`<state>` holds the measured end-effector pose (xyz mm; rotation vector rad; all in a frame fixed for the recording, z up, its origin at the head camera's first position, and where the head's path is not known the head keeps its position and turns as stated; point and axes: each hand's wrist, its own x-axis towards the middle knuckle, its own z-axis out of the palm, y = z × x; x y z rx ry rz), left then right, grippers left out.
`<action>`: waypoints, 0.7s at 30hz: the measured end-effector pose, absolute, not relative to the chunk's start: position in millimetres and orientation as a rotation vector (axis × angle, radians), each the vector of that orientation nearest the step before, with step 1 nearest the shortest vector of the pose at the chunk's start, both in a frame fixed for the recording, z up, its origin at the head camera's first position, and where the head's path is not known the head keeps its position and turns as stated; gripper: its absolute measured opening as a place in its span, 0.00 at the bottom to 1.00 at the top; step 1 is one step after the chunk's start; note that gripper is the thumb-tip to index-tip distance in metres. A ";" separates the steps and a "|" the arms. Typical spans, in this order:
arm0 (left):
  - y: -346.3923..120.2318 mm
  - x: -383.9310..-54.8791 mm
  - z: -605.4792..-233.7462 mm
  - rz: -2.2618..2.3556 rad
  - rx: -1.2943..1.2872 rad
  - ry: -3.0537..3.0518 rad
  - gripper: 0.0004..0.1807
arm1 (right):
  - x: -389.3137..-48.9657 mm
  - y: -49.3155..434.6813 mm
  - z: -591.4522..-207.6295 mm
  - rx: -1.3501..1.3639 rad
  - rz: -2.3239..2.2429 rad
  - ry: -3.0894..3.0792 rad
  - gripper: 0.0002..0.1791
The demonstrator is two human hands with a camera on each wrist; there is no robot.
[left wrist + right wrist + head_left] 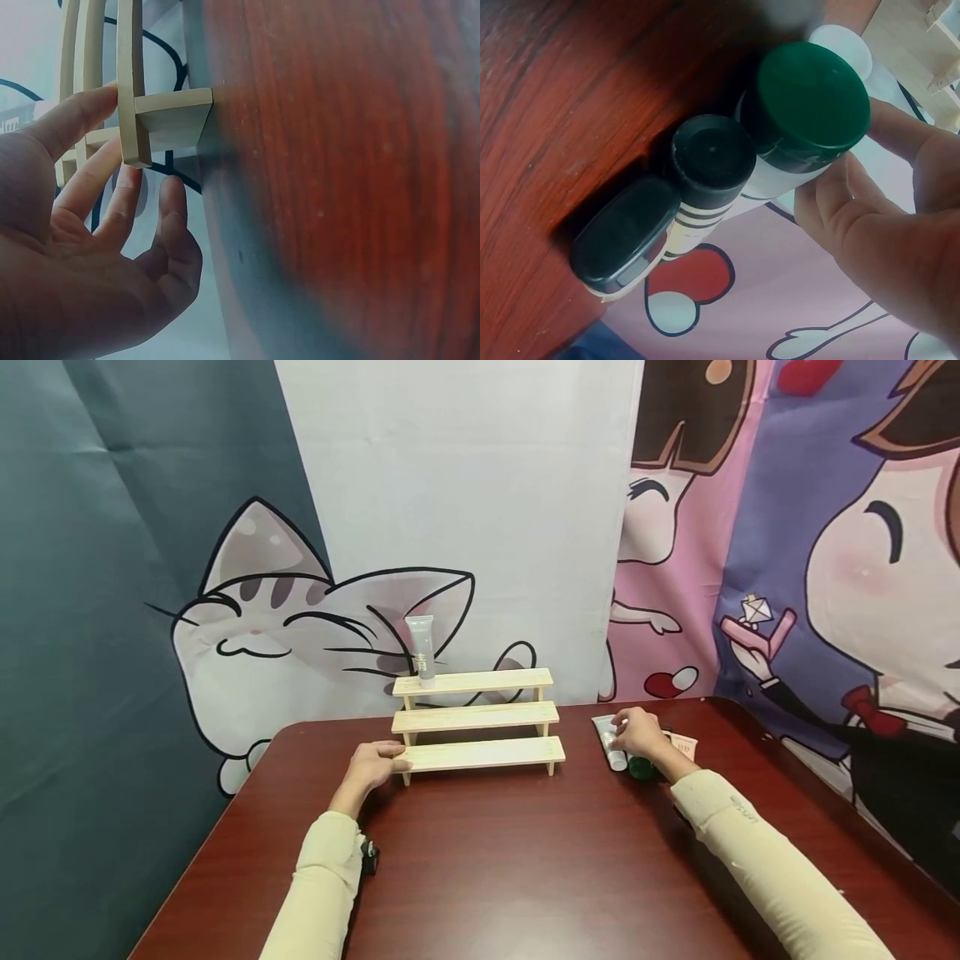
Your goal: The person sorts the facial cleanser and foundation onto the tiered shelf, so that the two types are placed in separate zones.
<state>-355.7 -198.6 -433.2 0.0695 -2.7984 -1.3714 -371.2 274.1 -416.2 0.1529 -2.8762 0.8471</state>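
A three-tier wooden display rack (pixel 480 753) stands at the back of the table. My left hand (pixel 372 766) grips the left end of its lowest shelf (pixel 132 82), thumb on the upper face and fingers at the end. On the top shelf, a clear tube (pixel 422 647) stands upright on its cap. My right hand (pixel 637 733) reaches over a white tube (pixel 617 758) lying on the table, next to a container with a green cap (pixel 814 97). That cap hides the fingertips in the right wrist view, so whether they pinch the tube is unclear.
Beside the green cap are a black-capped bottle (pixel 712 161) and another item with a dark, rounded cap (pixel 626 232). A pale pink package (pixel 684 747) lies right of my right hand. A cartoon-printed cloth (pixel 480 527) hangs behind the reddish-brown table (pixel 517 852).
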 end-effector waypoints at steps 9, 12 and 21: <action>-203.1 -353.3 -434.7 -1.371 0.059 -2.802 0.23 | -376.7 269.2 -417.5 0.062 0.846 -2.922 0.28; -201.9 -354.5 -434.1 -1.352 0.052 -2.798 0.22 | -377.5 268.7 -415.6 0.054 0.854 -2.953 0.28; -200.2 -356.1 -432.6 -1.342 0.058 -2.801 0.22 | -386.3 267.4 -416.1 0.098 0.774 -3.015 0.28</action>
